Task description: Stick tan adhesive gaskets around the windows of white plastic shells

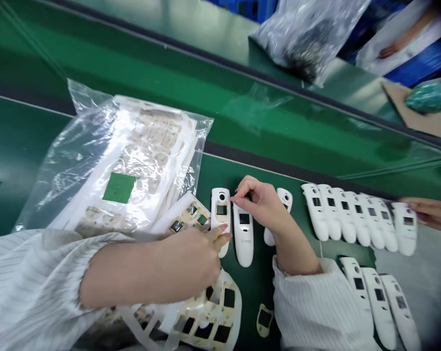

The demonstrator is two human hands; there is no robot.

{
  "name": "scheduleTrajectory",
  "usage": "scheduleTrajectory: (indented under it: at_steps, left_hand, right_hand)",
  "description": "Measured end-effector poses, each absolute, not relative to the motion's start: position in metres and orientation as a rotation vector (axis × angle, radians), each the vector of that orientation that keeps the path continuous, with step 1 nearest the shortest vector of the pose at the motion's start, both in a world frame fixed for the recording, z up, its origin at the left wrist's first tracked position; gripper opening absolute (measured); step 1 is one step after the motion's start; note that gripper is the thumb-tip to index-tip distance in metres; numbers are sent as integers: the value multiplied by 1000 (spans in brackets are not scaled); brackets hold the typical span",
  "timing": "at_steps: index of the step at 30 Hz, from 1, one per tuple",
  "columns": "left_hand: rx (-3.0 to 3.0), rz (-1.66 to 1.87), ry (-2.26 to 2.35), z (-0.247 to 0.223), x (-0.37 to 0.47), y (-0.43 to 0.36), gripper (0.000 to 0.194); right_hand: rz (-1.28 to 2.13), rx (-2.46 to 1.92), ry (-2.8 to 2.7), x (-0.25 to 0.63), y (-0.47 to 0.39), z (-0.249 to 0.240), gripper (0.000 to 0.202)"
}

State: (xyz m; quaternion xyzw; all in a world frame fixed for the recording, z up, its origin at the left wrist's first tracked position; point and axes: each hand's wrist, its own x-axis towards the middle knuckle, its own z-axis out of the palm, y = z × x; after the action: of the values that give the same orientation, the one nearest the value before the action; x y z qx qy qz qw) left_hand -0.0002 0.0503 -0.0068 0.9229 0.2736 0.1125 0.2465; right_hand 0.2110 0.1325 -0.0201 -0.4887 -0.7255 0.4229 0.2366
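My left hand lies over the lower part of a white handheld device, its fingers pressed on it; the thumb is hidden. That device, shaped like a thermometer, has a beige sticker around its small window. At its upper right edge, my right hand is closed in a pinch; whatever is between the fingertips is too small to make out. Just below these fingertips lies a second white device with a dark screen. Another device is partly covered by my right wrist. Sticker sheets spread under and beside my left forearm.
A clear plastic bag of sticker sheets with a green square lies at left. Several white devices stand in a row at right, where another person's hand touches the end one. Three more devices lie nearer. A loose sticker is below.
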Motion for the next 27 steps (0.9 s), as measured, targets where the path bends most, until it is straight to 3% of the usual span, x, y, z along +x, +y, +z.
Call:
scheduleTrajectory:
  at_steps: [8,19,27]
  left_hand:
    - [2417,499,838,25,-29,31,31]
    - [2264,550,1034,9,-44,-38,36]
    - [2108,496,1230,-12,-51,-15,37]
  right_hand:
    - [839,-1473,-1903,226,48,13,21]
    - [343,-1728,-2191,155,32,-27,33]
    - [427,-1725,-2129,160,33,-30,33]
